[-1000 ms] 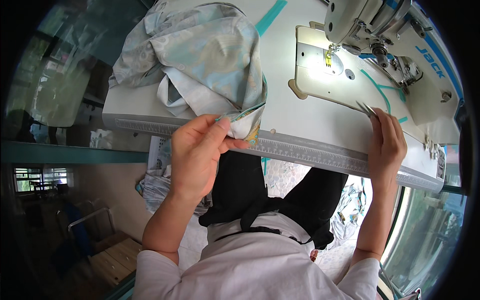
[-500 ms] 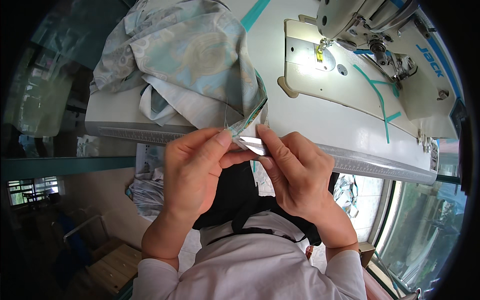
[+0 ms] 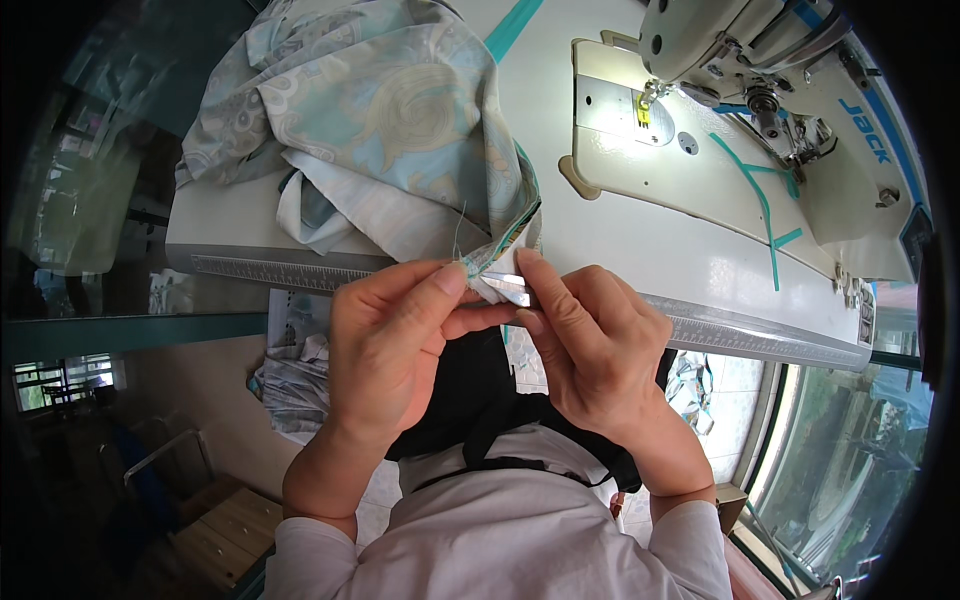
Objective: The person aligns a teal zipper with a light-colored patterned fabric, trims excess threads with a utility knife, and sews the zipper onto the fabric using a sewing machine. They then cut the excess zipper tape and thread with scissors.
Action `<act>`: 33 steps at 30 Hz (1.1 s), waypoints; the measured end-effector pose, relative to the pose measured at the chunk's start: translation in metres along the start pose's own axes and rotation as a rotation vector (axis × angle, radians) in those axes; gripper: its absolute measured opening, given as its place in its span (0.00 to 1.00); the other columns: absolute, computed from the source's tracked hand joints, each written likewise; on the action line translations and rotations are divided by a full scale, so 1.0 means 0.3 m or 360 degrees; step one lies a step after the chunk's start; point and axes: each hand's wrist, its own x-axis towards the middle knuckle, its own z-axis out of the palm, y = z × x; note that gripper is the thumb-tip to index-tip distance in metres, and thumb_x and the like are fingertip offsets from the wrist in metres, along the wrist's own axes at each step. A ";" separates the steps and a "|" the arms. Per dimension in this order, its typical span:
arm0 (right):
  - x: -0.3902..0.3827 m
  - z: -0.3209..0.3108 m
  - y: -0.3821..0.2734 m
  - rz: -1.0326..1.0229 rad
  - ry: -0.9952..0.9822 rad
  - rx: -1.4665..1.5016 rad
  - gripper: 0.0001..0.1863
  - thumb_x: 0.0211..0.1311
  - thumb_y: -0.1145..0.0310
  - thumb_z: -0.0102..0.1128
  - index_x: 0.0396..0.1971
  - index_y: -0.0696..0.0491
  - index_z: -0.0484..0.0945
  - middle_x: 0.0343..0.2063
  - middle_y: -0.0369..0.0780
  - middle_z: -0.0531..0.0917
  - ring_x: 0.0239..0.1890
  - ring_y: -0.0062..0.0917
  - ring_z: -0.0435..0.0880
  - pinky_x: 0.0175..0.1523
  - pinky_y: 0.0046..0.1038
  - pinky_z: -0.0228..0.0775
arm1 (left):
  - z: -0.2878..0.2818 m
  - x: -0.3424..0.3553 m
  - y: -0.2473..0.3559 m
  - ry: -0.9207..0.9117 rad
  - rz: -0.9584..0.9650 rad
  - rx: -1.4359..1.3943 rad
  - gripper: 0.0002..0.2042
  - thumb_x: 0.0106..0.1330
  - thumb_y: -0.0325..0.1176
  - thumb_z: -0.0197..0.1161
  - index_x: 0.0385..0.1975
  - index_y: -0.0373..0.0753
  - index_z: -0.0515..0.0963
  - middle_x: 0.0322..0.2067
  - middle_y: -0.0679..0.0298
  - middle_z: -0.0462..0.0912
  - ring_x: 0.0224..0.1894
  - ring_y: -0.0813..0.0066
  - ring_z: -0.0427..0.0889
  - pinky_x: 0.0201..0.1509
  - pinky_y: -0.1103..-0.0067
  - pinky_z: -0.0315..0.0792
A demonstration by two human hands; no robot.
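Note:
My left hand (image 3: 395, 325) is closed, thumb and finger pinching the seamed edge of a pale patterned fabric (image 3: 400, 110) in grey, blue and beige. A teal strip runs along that edge, and loose threads (image 3: 458, 235) stand up beside my left thumb. In my right hand (image 3: 598, 345) is a pair of thread snips (image 3: 508, 288), held between thumb and fingers. Their silver blades point left and touch the fabric edge close to my left fingertips. My right fingers hide the snips' handles. Most of the fabric lies bunched on the white sewing table.
On the right stands a white sewing machine (image 3: 820, 130) with its lamp lit over the needle plate (image 3: 625, 108). Teal strips (image 3: 762, 205) lie near it, another teal strip (image 3: 512, 30) at the back. A ruler (image 3: 290, 272) follows the table's front edge. More fabric (image 3: 295, 390) hangs below left.
The snips' blades have turned slightly at the fabric edge, and the loose threads have shifted. Both hands stay in nearly the same place, the view having moved a little.

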 end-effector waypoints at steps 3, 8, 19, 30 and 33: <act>-0.001 0.003 -0.002 -0.0019 0.0017 -0.0055 0.28 0.52 0.67 0.75 0.56 0.54 0.83 0.23 0.33 0.73 0.21 0.22 0.74 0.22 0.25 0.63 | 0.000 0.001 -0.001 -0.0011 0.0008 0.0003 0.12 0.77 0.26 0.55 0.48 0.21 0.79 0.43 0.45 0.85 0.47 0.58 0.88 0.55 0.58 0.85; -0.005 0.010 0.005 -0.0050 0.0072 -0.0114 0.28 0.51 0.67 0.75 0.56 0.53 0.83 0.23 0.32 0.73 0.21 0.21 0.74 0.21 0.25 0.63 | -0.001 0.002 -0.006 -0.0004 -0.0003 0.0023 0.12 0.77 0.26 0.55 0.47 0.21 0.79 0.42 0.46 0.85 0.47 0.58 0.88 0.55 0.58 0.85; -0.003 -0.001 0.000 -0.0080 0.0069 -0.0181 0.28 0.51 0.67 0.75 0.55 0.52 0.84 0.23 0.31 0.72 0.20 0.20 0.73 0.21 0.24 0.63 | 0.003 -0.001 -0.003 -0.0004 0.0004 0.0031 0.12 0.76 0.26 0.56 0.45 0.19 0.80 0.41 0.46 0.86 0.46 0.58 0.88 0.55 0.59 0.85; 0.000 -0.008 0.002 -0.0091 0.0081 -0.0192 0.27 0.51 0.66 0.75 0.54 0.52 0.84 0.23 0.31 0.71 0.21 0.20 0.72 0.21 0.24 0.62 | 0.004 -0.002 0.000 -0.0018 -0.0008 0.0128 0.13 0.77 0.27 0.53 0.45 0.23 0.81 0.42 0.46 0.87 0.46 0.56 0.88 0.55 0.57 0.84; 0.000 -0.007 0.003 -0.0105 0.0094 -0.0213 0.27 0.51 0.66 0.75 0.54 0.52 0.84 0.23 0.31 0.71 0.21 0.20 0.72 0.21 0.24 0.62 | 0.003 -0.001 -0.001 -0.0012 -0.0007 0.0138 0.13 0.77 0.27 0.53 0.45 0.23 0.81 0.42 0.46 0.87 0.46 0.56 0.88 0.55 0.57 0.84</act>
